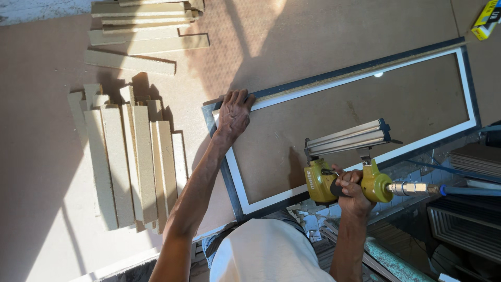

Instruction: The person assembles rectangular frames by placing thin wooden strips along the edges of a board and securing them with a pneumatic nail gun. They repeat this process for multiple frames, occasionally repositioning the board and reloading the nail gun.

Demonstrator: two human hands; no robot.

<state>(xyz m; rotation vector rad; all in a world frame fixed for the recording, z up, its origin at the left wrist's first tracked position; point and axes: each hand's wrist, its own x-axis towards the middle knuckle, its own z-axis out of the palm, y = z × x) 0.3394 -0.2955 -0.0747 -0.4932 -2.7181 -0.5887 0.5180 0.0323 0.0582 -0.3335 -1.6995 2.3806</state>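
We see one package: a small yellow box (487, 20) with dark print, lying tilted at the board's far edge, at about two o'clock. A pale label (311, 180) marks the yellow nail gun's (347, 183) side, at five o'clock.

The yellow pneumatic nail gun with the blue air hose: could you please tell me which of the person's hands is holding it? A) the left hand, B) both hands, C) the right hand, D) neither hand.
C: the right hand grips the yellow pneumatic nail gun by its handle at the near rail, while the left hand presses flat on the far corner of the white-and-dark rectangular frame.
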